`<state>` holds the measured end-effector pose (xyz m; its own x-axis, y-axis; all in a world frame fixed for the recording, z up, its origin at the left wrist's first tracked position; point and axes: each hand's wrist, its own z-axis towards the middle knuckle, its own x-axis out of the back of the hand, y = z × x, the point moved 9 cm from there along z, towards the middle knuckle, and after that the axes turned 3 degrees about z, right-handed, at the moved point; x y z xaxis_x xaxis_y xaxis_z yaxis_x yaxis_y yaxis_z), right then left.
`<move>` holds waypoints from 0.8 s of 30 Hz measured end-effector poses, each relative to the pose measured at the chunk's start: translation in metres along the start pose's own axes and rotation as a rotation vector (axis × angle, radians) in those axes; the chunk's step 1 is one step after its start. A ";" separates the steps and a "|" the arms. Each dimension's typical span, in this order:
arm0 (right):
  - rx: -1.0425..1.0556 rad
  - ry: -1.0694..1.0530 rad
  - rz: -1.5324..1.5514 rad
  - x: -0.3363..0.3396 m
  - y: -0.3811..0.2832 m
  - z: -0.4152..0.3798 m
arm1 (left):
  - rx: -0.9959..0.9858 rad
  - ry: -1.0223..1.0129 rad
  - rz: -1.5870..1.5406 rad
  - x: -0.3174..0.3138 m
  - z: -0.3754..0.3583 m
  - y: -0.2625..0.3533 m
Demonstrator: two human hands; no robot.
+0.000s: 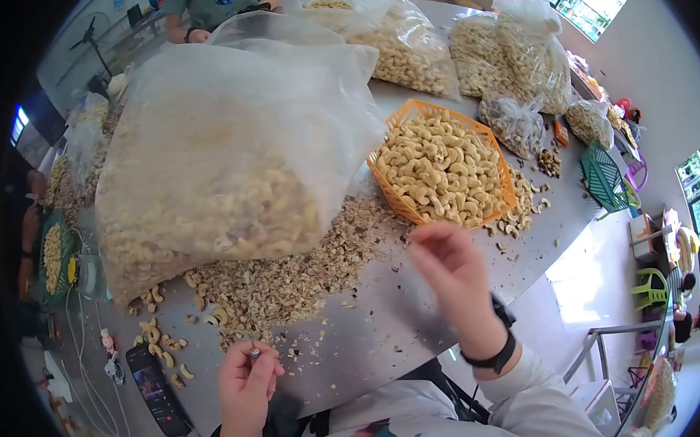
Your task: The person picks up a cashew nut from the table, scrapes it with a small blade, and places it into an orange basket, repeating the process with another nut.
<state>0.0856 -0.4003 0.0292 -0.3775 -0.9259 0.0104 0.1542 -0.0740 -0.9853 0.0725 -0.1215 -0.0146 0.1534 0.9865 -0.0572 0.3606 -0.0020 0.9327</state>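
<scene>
My left hand [246, 386] is closed around a small metal-tipped tool [254, 352]; most of the tool is hidden in the fingers. Just in front lies a spread of broken nut bits and skins [290, 293]. My right hand [452, 272], slightly blurred, hovers by the near rim of an orange plastic basket [509, 180]. Its thumb and fingers are bent but apart, with nothing visible between them. Whole pale cashews [442, 166] fill the basket. Beyond my left hand stands a large translucent bag [219, 146] holding more cashews.
A phone [155, 387] with cables lies at the left beside loose cashews [154, 339]. Several bags of nuts [515, 51] stand at the back. A green basket [603, 175] sits near the right edge. Across the table is another person [220, 4].
</scene>
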 end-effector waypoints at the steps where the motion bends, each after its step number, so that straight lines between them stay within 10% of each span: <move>1: -0.034 -0.085 0.009 -0.014 0.004 -0.010 | 0.021 -0.008 0.023 -0.001 0.000 -0.003; 7: -0.322 -0.561 0.095 -0.080 0.030 -0.062 | 0.103 -0.098 0.185 -0.004 0.000 -0.021; 24: -0.649 -0.828 0.212 -0.114 0.071 -0.123 | 0.278 -0.006 0.115 0.018 0.006 -0.049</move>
<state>0.0268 -0.2545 -0.0630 0.3742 -0.8778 -0.2991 -0.4627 0.1028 -0.8805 0.0635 -0.1045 -0.0632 0.2131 0.9762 0.0401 0.5785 -0.1592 0.8000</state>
